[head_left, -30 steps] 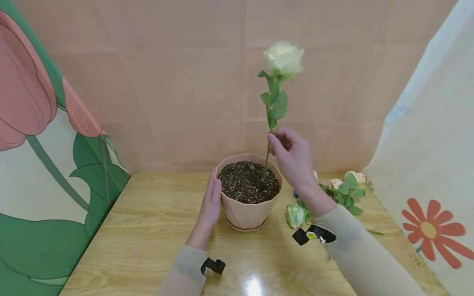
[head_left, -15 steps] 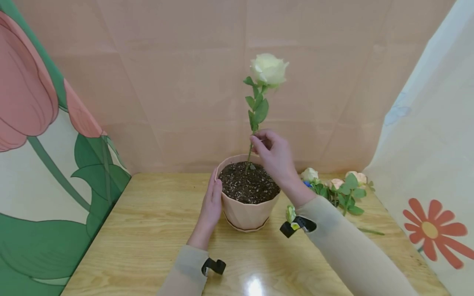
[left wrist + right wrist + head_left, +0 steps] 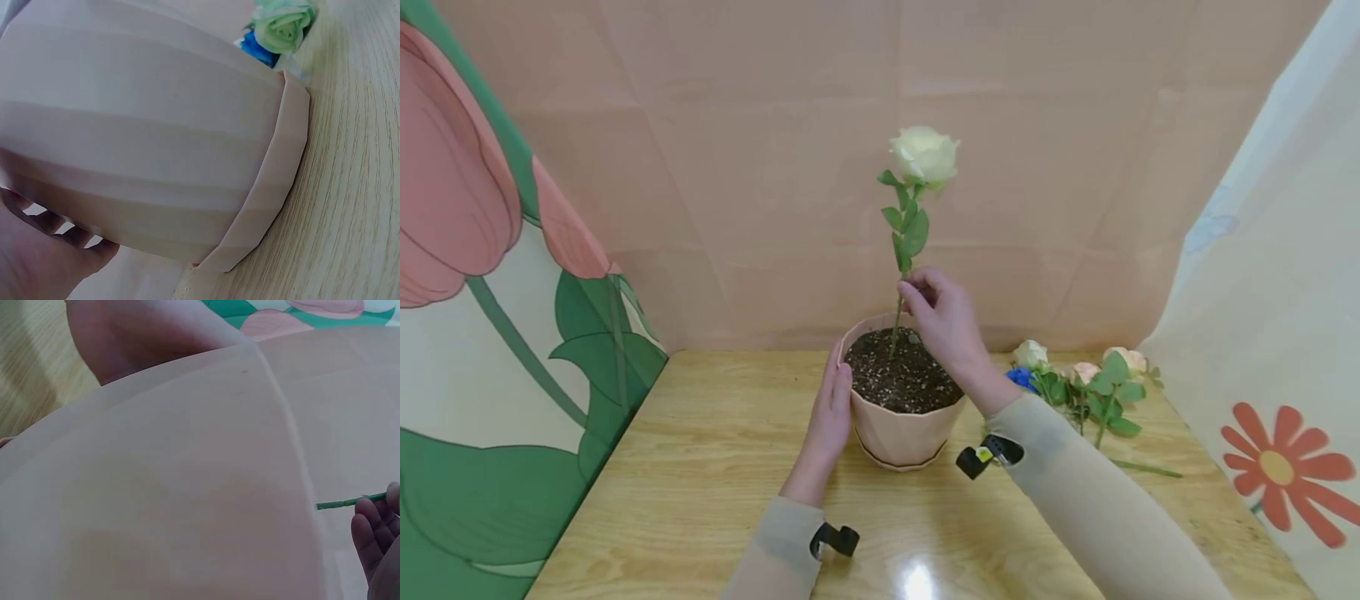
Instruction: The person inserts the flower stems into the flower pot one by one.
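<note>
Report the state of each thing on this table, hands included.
Pot, upright, nearly full
Saucer, flat under the pot
Soil, uncovered, just below rim
White rose, nearly upright; unclear whether in soil
Right hand, pinching the rose's stem
Left hand, resting against the pot
Loose flowers, lying down, partly overlapping

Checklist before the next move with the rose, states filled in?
1. Stem grip: ok. The right hand pinches the stem of the white rose below its leaves.
2. Pot steadied: ok. The left hand rests against the left side of the pot.
3. Pot seated: ok. It stands upright on its saucer, on the table.
4. Stem end over the pot: ok. In the head view it reaches the soil, inside the rim.
5. Stem firmly in soil: cannot tell. Any depth is hidden.
6. Rose straight: not ok. It leans slightly right in the head view.
</note>
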Demonstrator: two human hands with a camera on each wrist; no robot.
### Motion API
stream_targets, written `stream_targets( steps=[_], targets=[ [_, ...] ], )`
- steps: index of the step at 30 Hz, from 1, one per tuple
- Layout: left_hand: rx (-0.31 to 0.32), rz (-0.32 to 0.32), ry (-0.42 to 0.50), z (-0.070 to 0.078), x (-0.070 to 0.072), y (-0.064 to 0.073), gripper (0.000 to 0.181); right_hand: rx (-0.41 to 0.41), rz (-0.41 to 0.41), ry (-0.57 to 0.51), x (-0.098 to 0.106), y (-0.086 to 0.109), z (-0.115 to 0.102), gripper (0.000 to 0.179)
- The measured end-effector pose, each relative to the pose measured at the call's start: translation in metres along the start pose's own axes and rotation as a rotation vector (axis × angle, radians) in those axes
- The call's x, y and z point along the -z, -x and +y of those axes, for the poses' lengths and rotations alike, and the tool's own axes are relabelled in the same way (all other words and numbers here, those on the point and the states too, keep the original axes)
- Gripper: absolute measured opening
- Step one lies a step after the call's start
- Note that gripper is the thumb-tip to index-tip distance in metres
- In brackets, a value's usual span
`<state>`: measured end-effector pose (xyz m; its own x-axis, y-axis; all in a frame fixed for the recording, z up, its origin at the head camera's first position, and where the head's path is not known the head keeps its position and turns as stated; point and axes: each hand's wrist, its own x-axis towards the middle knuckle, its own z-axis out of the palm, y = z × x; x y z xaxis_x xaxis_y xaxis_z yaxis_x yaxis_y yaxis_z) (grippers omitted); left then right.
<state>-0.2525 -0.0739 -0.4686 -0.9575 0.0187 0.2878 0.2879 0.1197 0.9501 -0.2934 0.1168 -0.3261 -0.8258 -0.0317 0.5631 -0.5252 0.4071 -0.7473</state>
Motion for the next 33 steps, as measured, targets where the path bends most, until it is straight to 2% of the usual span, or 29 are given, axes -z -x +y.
stream_targets(
  steps=[14,18,23,30,33],
  targets=[
    [0.009,-0.011,-0.022,0.000,0.000,-0.001,0.061,0.100,-0.053,0.092,-0.007,0.003,0.010,0.012],
    [0.003,-0.015,-0.026,0.000,-0.001,-0.002,0.060,0.097,-0.079,0.130,-0.009,0.005,0.017,0.013],
    [0.011,-0.016,-0.016,0.001,-0.002,0.000,0.060,0.050,-0.099,0.157,-0.011,0.010,0.027,0.015],
    [-0.027,-0.015,-0.018,0.001,-0.002,-0.001,0.060,0.106,-0.104,0.196,-0.011,0.012,0.028,0.024],
    [-0.006,-0.009,-0.024,0.001,-0.001,0.000,0.060,0.109,-0.116,0.231,-0.011,0.012,0.028,0.024]
  ],
)
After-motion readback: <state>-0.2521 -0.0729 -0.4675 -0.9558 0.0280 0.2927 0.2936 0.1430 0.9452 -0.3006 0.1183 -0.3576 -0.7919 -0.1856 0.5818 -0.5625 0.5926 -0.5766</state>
